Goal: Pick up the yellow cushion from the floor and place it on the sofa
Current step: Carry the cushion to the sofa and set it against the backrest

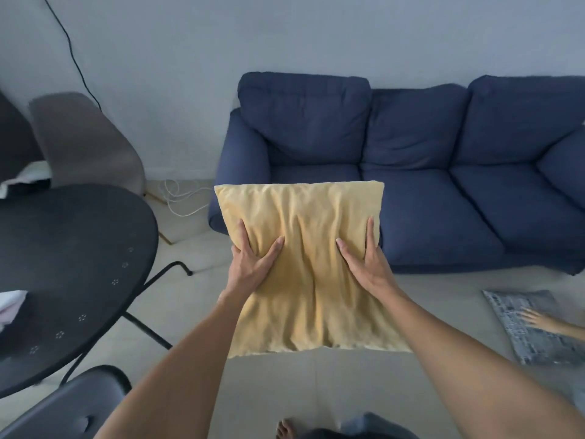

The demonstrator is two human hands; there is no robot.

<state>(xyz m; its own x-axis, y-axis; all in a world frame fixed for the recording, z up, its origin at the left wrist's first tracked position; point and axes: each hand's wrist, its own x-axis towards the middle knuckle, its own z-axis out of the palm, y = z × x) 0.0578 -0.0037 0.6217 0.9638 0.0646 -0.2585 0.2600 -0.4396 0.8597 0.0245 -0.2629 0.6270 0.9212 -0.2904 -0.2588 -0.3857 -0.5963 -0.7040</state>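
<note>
The yellow cushion (304,258) is off the floor, held out flat in front of me at about the height of the sofa's front edge. My left hand (253,267) grips its left side, thumb on top and fingers underneath. My right hand (367,264) grips its right side the same way. The far edge of the cushion overlaps the left seat of the dark blue three-seat sofa (443,198), which stands against the wall straight ahead. The sofa's seats are bare.
A round black table (63,264) with thin legs stands at my left, a grey-brown chair (88,141) behind it. A dark chair (69,407) is at the lower left. A grey patterned cushion (525,324) lies on the floor at right, another person's hand (538,321) on it. White cables (177,198) lie by the wall.
</note>
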